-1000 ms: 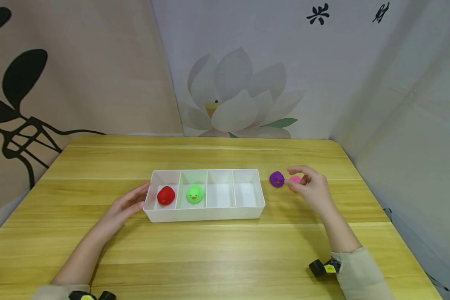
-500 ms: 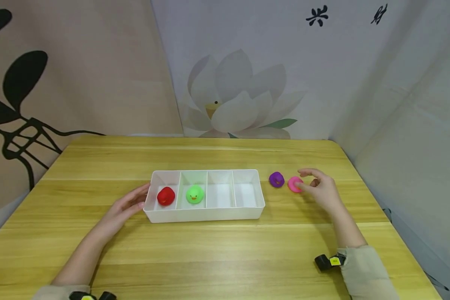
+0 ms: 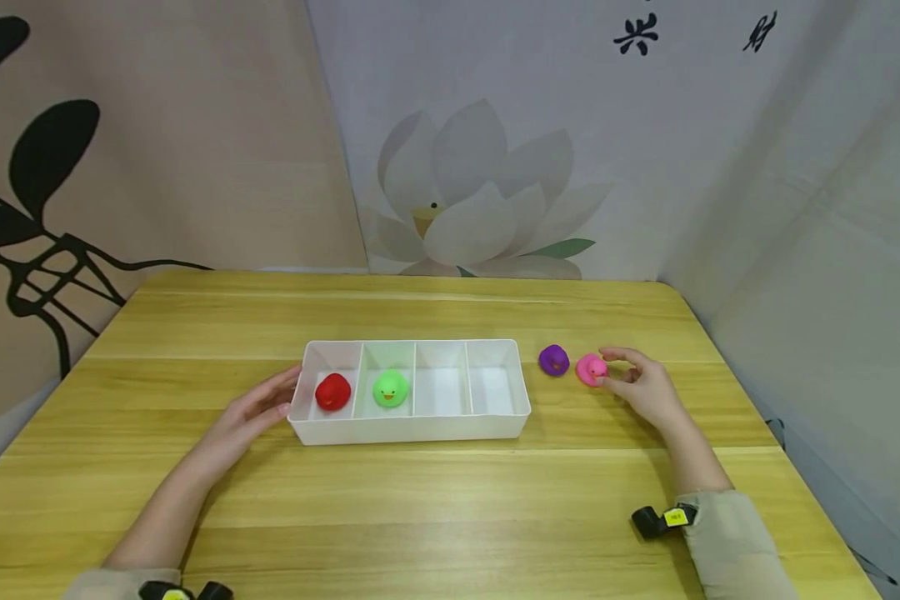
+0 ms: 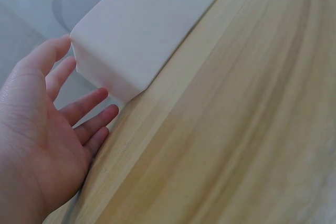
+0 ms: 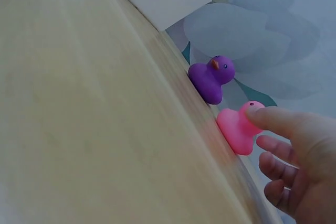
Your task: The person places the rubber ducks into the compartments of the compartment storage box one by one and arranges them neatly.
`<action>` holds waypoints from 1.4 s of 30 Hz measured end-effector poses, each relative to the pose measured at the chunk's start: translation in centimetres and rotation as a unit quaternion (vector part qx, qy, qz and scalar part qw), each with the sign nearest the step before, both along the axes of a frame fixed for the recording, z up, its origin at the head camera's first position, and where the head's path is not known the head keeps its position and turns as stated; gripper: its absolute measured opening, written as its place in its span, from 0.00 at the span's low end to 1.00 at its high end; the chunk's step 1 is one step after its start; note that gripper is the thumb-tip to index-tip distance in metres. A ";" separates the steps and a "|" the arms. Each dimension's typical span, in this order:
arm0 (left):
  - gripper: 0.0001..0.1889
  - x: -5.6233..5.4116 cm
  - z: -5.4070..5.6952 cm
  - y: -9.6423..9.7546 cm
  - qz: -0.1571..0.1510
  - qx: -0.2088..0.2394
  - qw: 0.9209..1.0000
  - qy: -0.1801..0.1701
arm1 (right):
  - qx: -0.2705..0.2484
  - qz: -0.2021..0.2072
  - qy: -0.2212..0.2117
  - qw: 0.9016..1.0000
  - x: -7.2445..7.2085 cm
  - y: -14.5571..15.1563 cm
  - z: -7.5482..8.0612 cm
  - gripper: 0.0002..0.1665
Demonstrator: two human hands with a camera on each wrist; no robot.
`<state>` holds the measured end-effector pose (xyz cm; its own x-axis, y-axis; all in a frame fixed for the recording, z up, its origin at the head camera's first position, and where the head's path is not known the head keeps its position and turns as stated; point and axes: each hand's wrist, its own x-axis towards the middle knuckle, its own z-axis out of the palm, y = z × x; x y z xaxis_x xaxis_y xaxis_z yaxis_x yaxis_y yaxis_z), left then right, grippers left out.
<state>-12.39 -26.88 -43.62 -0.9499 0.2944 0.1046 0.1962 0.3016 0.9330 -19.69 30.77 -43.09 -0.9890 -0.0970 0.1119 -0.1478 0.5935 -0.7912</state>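
In the head view, my left hand point(image 3: 251, 417) rests at the left end of a white four-compartment tray point(image 3: 408, 429). Its fingertips touch the tray's end wall point(image 4: 100, 72), fingers loosely extended. A red rounded toy point(image 3: 333, 392) sits in the leftmost compartment, a green rubber duck point(image 3: 391, 388) in the one beside it. Right of the tray, a purple rubber duck point(image 3: 553, 361) and a pink rubber duck point(image 3: 590, 370) stand on the table. My right hand point(image 3: 645, 387) is at the pink duck, thumb and forefinger spread either side of its head. The thumb overlaps that head in the right wrist view.
The wooden table point(image 3: 435, 517) reaches back to a cloth backdrop point(image 3: 495, 50) printed with a lotus. Both forearms wear a strapped black camera, the right one point(image 3: 663, 521) low over the table. The tray's two right compartments hold nothing.
My right hand has drawn back a little to the right, uncovering the pink duck, whose face now shows where its pink base showed before. The left hand and tray have stayed put.
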 end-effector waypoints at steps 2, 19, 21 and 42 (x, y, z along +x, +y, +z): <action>0.26 0.0 0.0 0.0 -0.002 0.006 1.000 0.001 | -0.007 0.002 -0.004 1.000 -0.1 0.1 -0.2 0.29; 0.26 -0.2 0.0 0.0 0.000 0.004 1.000 0.000 | -0.027 -0.007 0.000 1.000 0.0 -0.2 -0.4 0.22; 0.26 -0.2 0.0 -0.1 -0.001 0.007 1.000 0.000 | -0.026 -0.013 0.000 1.000 0.0 -0.3 -0.3 0.20; 0.26 0.0 0.0 0.0 -0.002 0.005 1.000 0.001 | -0.023 -0.028 0.003 0.999 0.1 -0.6 -0.3 0.17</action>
<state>-12.40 -26.90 -43.64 -0.9483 0.2981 0.1094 0.1995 0.2914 0.9356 -19.63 30.16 -43.41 -0.9920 -0.0368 0.1210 -0.1206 0.5636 -0.8172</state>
